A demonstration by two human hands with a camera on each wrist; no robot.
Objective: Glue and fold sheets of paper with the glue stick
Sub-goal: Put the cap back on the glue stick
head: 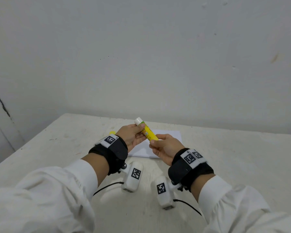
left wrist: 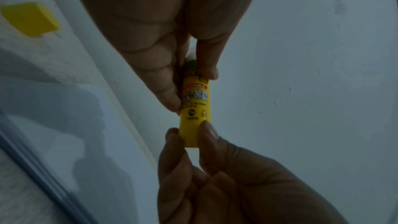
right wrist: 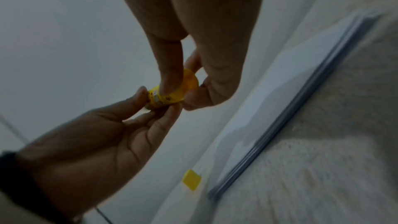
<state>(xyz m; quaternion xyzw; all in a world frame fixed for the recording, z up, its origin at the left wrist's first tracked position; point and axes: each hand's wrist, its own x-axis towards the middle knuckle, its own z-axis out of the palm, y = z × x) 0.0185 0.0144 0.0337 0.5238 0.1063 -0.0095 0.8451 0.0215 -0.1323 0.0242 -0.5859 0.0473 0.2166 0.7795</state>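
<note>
I hold a yellow glue stick (head: 148, 132) with both hands above a stack of white paper (head: 170, 135). My left hand (head: 139, 132) grips its upper part, thumb just below the bare white tip. My right hand (head: 155, 140) pinches the bottom end between thumb and fingers. The left wrist view shows the glue stick (left wrist: 196, 111) lengthwise, my left hand (left wrist: 191, 88) round the top and my right hand (left wrist: 193, 135) at the base. In the right wrist view the glue stick (right wrist: 170, 94) points away, its round yellow base toward the camera. The paper (right wrist: 269, 117) lies below.
A small yellow cap (head: 112, 132) lies on the white table (head: 225, 157) left of the paper; it also shows as the cap (left wrist: 30, 19) and the cap (right wrist: 191, 179). A pale wall stands right behind the table's far edge. Camera cables hang below both wrists.
</note>
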